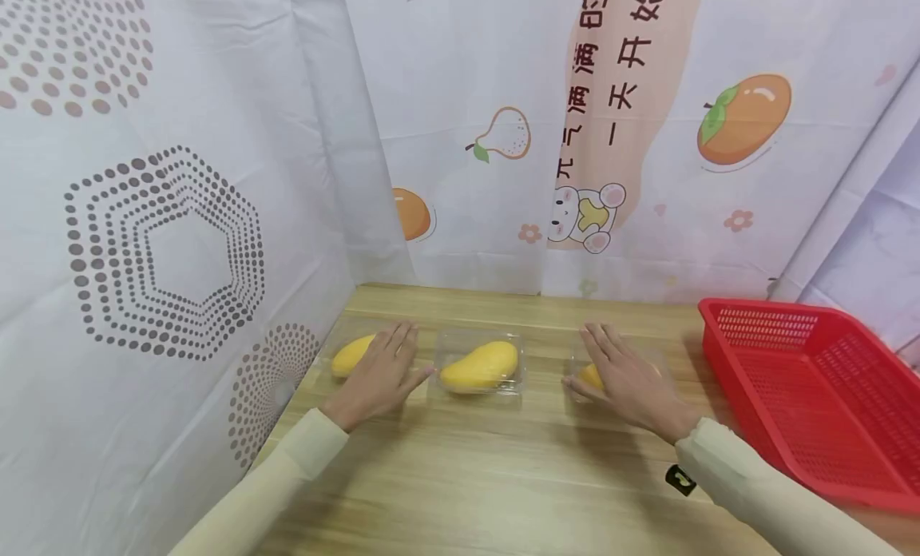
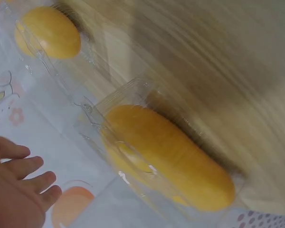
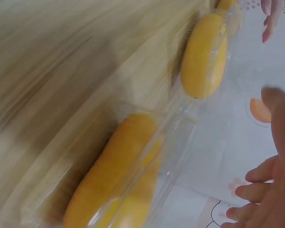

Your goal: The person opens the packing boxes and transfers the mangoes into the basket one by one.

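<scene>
Three yellow mangoes lie in a row, each in a clear plastic box. The left mango [image 2: 166, 156] is partly covered by my left hand [image 1: 377, 380] in the head view. That hand is held over its box with fingers straight, apart from the mango. In the middle, a mango [image 1: 483, 366] in its clear box [image 1: 510, 384] lies between the two hands. Over the right mango [image 3: 114, 166] is my right hand [image 1: 632, 384], fingers extended and thumb spread, covering most of it in the head view. Neither hand holds anything.
A red plastic basket [image 1: 762, 412] stands on the wooden table [image 1: 460, 476] at the right. Behind the boxes hangs a fruit-printed curtain [image 1: 460, 188], and a dotted white curtain [image 1: 287, 220] hangs at the left. A small black tag [image 1: 680, 479] is near the right sleeve.
</scene>
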Action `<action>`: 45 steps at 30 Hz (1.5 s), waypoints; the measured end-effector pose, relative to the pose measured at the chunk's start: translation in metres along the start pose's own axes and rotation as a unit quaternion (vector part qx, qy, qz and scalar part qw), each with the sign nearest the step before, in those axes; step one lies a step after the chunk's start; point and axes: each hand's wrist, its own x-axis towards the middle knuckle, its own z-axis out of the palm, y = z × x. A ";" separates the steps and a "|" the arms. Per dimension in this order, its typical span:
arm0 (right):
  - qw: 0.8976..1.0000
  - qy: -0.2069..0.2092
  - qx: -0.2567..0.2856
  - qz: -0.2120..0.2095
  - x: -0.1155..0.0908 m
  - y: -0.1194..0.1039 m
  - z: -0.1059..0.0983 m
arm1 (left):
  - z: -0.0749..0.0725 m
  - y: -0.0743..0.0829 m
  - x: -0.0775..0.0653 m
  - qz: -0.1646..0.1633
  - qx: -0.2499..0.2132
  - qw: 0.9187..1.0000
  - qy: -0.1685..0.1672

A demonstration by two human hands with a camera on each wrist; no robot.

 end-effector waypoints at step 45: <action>0.970 0.095 0.046 -0.217 0.137 -0.165 0.044 | -0.007 -0.076 -0.090 -0.352 -0.186 0.895 0.201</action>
